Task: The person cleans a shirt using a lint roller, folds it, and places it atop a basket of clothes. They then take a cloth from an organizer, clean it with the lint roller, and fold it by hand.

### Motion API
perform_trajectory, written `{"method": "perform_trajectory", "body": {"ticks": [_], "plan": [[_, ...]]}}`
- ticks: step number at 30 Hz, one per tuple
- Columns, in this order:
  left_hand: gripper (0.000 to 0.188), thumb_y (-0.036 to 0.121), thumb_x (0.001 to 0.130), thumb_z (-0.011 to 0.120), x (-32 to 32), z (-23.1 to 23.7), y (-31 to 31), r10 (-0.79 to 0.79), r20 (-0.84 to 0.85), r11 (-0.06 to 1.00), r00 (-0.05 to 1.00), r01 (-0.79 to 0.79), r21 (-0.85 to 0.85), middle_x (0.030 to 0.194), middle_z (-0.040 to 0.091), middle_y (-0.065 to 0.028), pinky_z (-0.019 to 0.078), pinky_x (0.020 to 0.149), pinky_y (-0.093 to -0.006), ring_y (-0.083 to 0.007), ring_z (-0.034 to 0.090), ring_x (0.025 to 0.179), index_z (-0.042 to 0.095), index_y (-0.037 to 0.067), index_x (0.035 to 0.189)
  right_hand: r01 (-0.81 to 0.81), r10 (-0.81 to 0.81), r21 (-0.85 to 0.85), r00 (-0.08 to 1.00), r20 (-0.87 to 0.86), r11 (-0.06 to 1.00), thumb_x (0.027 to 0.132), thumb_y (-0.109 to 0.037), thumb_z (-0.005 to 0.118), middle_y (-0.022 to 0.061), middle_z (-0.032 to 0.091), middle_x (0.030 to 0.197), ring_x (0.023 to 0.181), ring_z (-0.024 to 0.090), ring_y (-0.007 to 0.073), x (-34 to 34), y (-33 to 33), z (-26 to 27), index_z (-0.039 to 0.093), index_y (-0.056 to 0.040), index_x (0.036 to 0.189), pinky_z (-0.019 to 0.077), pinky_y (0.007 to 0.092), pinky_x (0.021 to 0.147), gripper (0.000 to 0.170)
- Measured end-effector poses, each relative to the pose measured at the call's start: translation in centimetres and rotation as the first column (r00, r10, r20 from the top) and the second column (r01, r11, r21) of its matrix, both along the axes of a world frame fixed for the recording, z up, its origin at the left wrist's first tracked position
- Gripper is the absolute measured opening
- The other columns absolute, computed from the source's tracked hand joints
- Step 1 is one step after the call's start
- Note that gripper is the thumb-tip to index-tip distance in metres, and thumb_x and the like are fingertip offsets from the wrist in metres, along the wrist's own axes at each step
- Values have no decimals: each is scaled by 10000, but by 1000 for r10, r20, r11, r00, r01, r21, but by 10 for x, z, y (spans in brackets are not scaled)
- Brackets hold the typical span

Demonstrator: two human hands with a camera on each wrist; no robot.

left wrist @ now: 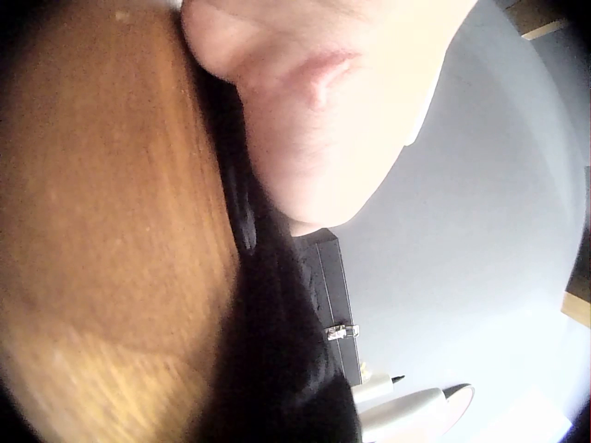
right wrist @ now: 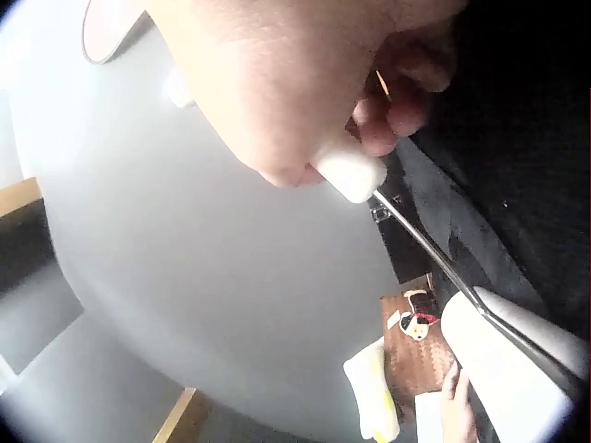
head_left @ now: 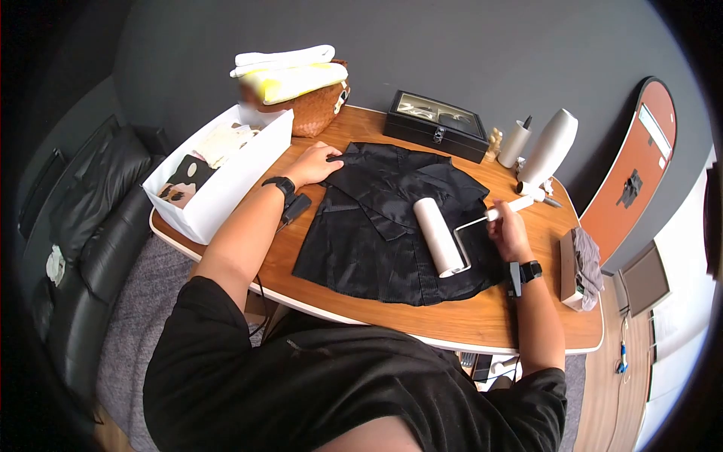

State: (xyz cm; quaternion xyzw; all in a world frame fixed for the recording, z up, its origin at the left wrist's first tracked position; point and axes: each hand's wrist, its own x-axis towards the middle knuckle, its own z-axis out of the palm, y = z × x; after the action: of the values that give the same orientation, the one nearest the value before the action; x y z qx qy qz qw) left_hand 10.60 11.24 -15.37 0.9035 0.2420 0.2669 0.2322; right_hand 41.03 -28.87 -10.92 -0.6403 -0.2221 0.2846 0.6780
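Since a wide expanse of work surface seems useful here, a black, slightly glossy fabric garment [head_left: 354, 260] lies spread across the middle of a brown wooden desk [head_left: 482, 324] with pale edging, its hem just short of the near edge. Some of its cloth overlaps across the upper half, and creases show there. Over its right half is a white cylindrical roller [head_left: 437, 239] on a bent metal rod [right wrist: 428, 251]; whether its whole length touches the cloth, I cannot tell. The person's right hand [head_left: 510, 230] has its fingers curled round the white handle [head_left: 520, 204], which probably lets the cylinder turn freely, clear of the knuckles. The left hand [head_left: 309, 166] pinches the garment's upper left margin between thumb and fingers, likely to stop the light cloth sliding; the left wrist view hides those fingertips.

Further out, things line the desk's borders, presumably to leave its centre for the garment. A white open-topped box [head_left: 242, 181] sits along the left edge. At the far left corner, folded white and yellow towels [head_left: 301, 81] top a brown woven bag [head_left: 312, 109]. A black clasped case with a clear lid [head_left: 410, 126] stands at the far edge, a tall white rounded appliance [head_left: 550, 147] towards the far right corner. Near the right edge, a small box [head_left: 570, 279] holds bunched grey cloth.
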Motion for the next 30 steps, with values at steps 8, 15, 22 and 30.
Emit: {"method": "perform_trajectory", "body": {"ticks": [8,15,22,30], "plan": [[424,328,963,709,-1,2,-3,17,1,1000,1000,-17,-17,1295,623,-200,465,1070,-395,-351,590,1243,705,31,1265,-193,200,-66,970,135,979,996,-374,679,-1,612,670,576,554,102,-42,8,8,665,-95,806,410,245,549,337],[417,321,956,715,-1,2,-3,12,9,1000,1000,-12,-16,1295,623,-201,469,1068,-397,-352,595,1240,710,33,1258,-44,40,31,994,99,999,987,-345,673,-1,610,669,552,543,93,-8,4,3,660,-82,852,422,246,509,296],[412,316,956,714,0,2,-2,14,4,1000,1000,-14,-12,1287,629,-203,470,1067,-401,-356,598,1238,711,33,1254,112,-114,80,993,15,990,985,-342,622,-12,477,602,468,425,110,27,-6,-4,639,-61,864,338,277,453,306],[415,314,956,712,-2,5,-5,14,0,1000,1000,-14,-2,1293,629,-201,468,1072,-400,-354,595,1245,706,36,1265,-83,85,-32,993,76,996,981,-364,674,-4,577,618,521,528,108,-20,4,6,654,-92,827,381,251,495,313]]}}
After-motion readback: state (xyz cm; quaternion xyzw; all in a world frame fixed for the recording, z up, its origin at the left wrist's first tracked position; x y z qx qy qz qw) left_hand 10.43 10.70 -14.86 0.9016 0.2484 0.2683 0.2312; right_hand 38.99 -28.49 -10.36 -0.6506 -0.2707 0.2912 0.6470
